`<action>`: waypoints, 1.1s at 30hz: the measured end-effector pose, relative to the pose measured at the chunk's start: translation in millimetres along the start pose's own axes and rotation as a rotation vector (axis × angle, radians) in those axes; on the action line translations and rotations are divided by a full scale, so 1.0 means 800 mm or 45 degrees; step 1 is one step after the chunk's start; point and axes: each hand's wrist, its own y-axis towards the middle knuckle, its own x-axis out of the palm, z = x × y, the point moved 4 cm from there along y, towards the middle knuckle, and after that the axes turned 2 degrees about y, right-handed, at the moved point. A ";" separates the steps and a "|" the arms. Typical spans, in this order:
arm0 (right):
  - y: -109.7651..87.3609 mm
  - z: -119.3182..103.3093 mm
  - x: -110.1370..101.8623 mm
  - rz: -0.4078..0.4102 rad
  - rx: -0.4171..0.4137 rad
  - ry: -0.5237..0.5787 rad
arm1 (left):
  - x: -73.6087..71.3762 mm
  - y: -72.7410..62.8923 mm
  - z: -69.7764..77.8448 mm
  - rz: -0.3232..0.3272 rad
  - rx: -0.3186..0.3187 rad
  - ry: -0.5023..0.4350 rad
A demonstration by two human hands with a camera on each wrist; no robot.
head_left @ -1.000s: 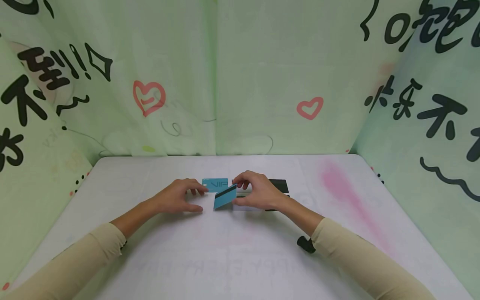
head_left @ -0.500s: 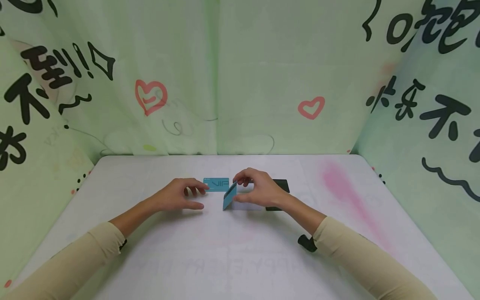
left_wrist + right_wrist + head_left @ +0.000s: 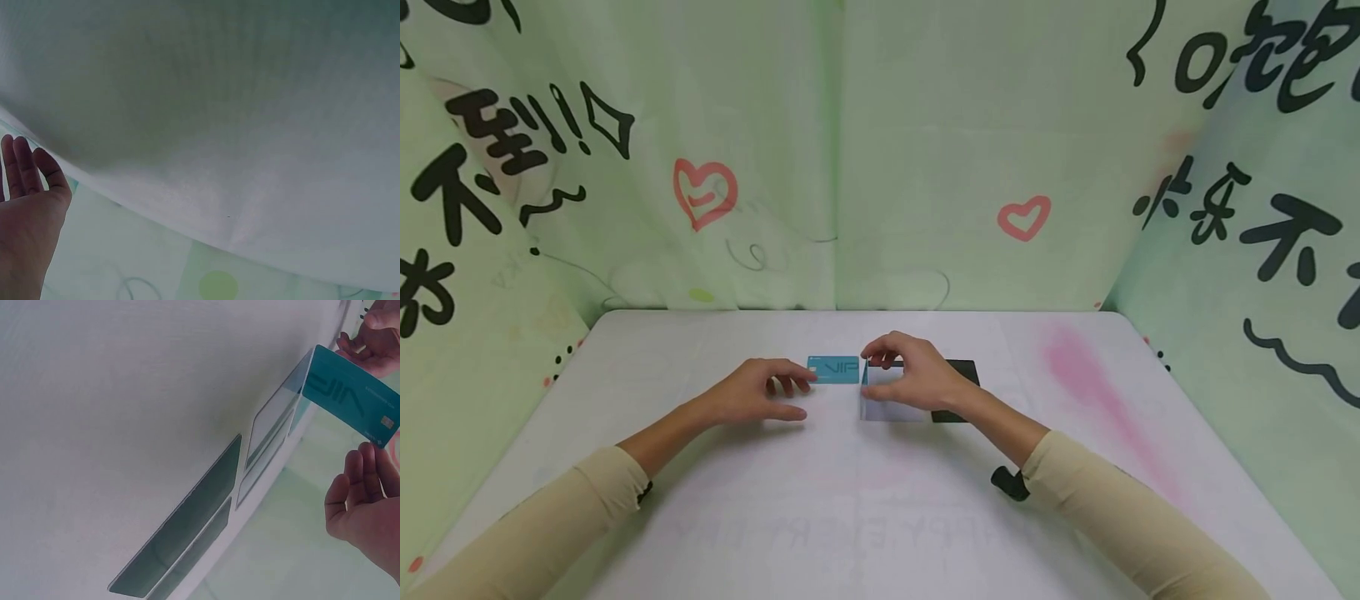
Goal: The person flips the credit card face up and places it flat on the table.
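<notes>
My right hand [image 3: 917, 375] pinches a blue VIP card [image 3: 350, 394] by its edges, thumb on the near side and fingers on the far side. The card stands upright, almost edge-on in the head view, at the left end of a pale card [image 3: 891, 410]. In the right wrist view its VIP lettering and chip show. My left hand [image 3: 763, 390] hovers to the left, fingers relaxed and holding nothing. Its fingertips overlap the left end of a second blue VIP card [image 3: 832, 370] lying flat on the table. The left wrist view shows the same hand at its edge.
Two black cards [image 3: 964, 372] [image 3: 950, 416] lie at the right, partly behind my right hand. Pale cards sit between these and the blue ones. A black band [image 3: 1011, 483] shows at the right wrist. Green printed cloth [image 3: 910, 150] walls the white table [image 3: 850, 492].
The card in my right hand has turned from showing its dark-striped back to nearly edge-on, and its lower end has shifted right. The left hand has barely moved.
</notes>
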 end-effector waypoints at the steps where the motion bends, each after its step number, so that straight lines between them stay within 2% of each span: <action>1: 0.001 0.000 0.001 -0.003 0.005 0.002 | 0.000 0.000 0.000 0.000 -0.003 0.000; 13: 0.005 0.002 0.011 -0.025 0.021 0.028 | -0.003 -0.004 0.001 0.020 0.032 -0.008; 25: 0.010 0.007 0.024 -0.045 0.008 -0.084 | -0.004 -0.006 -0.001 0.018 -0.004 -0.017; 33: 0.013 0.007 0.033 -0.081 0.024 -0.143 | -0.008 -0.005 -0.002 0.017 0.019 -0.021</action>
